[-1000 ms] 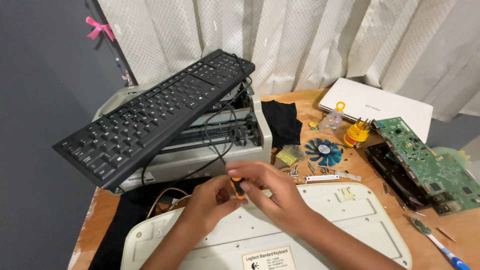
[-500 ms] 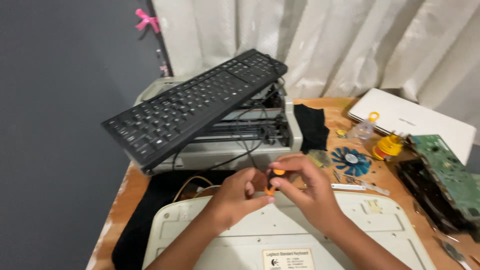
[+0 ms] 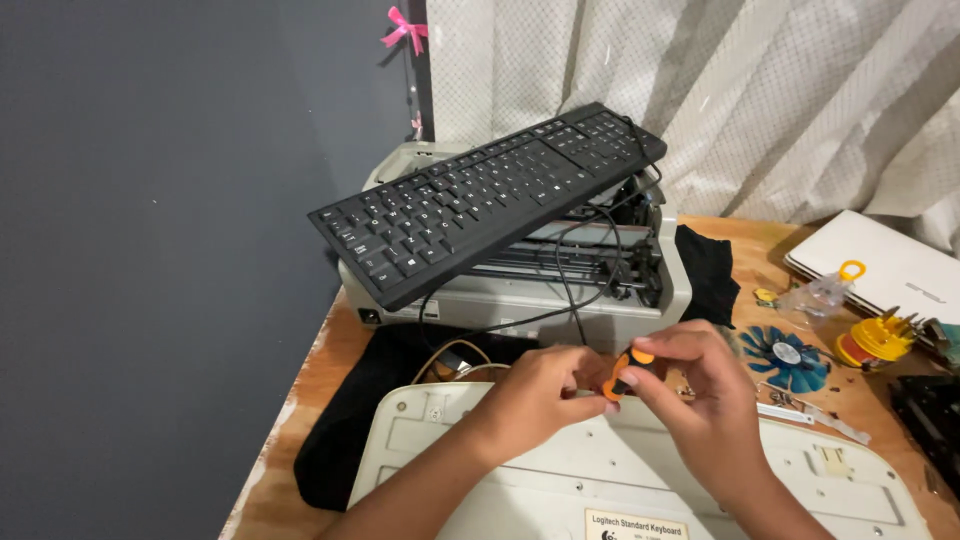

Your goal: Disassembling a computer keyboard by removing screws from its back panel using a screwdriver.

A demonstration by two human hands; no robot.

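Item: small orange-and-black screwdriver [image 3: 622, 372], centre of the frame, pinched between my left hand [image 3: 535, 398] and my right hand [image 3: 700, 405], both closed on it, above the overturned cream plastic keyboard [image 3: 640, 470] (lower frame). Behind: black keyboard [image 3: 480, 200] tilted atop a grey printer [image 3: 520, 290]. Right: blue fan blade [image 3: 785, 355], white laptop [image 3: 885, 265].

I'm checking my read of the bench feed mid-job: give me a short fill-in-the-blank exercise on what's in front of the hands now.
1. Both hands, left hand and right hand, grip a small screwdriver with an orange and ____ handle.
2. The black keyboard rests tilted on top of a grey ____.
3. The hands work over an upturned ____-coloured keyboard.
4. The blue fan lies to the ____ of the hands.

Missing words: black; printer; cream; right
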